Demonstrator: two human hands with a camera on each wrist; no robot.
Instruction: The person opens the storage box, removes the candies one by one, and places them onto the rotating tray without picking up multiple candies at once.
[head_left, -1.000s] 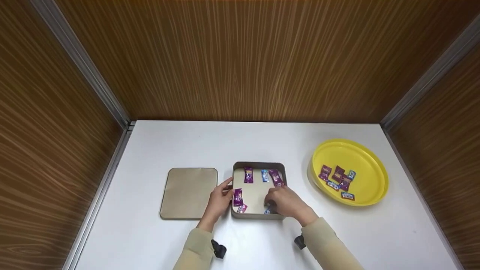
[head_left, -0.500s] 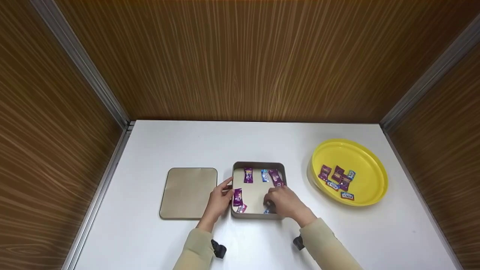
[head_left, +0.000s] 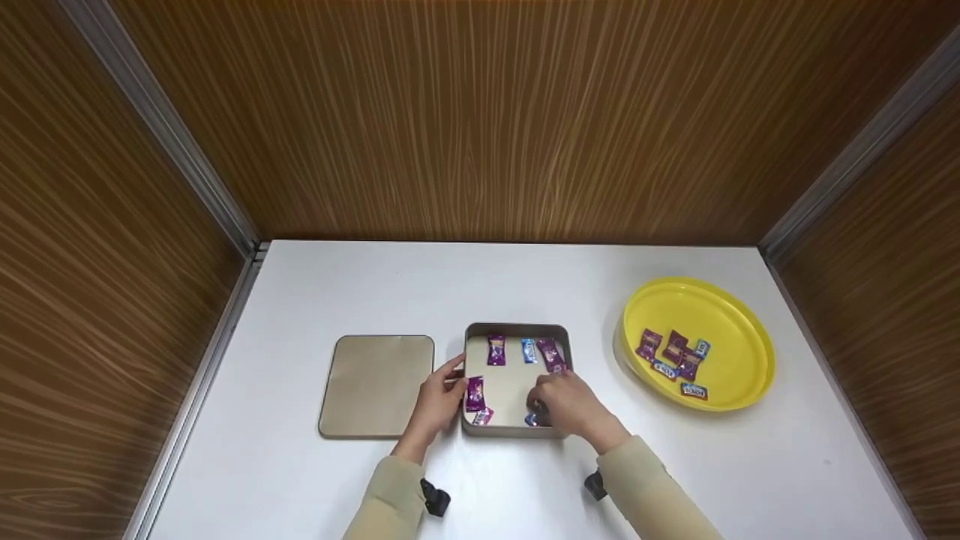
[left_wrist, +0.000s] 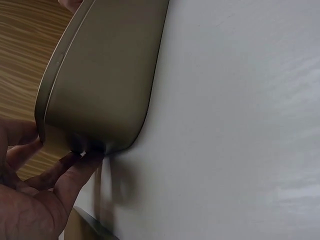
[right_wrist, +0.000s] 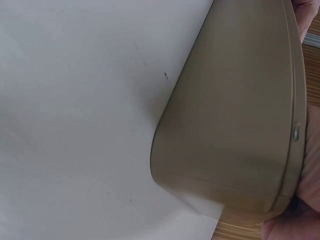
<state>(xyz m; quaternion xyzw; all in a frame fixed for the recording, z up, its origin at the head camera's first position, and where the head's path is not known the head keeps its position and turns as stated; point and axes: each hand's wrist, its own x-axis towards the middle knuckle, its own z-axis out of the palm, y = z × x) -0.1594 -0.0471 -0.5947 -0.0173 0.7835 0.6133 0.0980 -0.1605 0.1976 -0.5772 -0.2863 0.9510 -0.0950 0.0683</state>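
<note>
A shallow gold tin box, lidless, sits mid-table. In it lie purple wrapped candies, one back left, another by the left wall, and a third back right. A blue candy lies at the back, a pink one at front left. My left hand touches the outside of the left wall with its fingertips, also seen in the left wrist view. Inside, near the front right, my right hand has curled fingers that pinch a small blue wrapped candy, mostly hidden beneath them.
To the left lies a flat gold lid. A round yellow tray stands on the right with several purple and blue candies. Brown wood-grain panels enclose the white table at the back and sides.
The right fingers have shifted very slightly left, and the blue candy under them shows at a slightly different angle. My left hand and the tin box have stayed in place.
</note>
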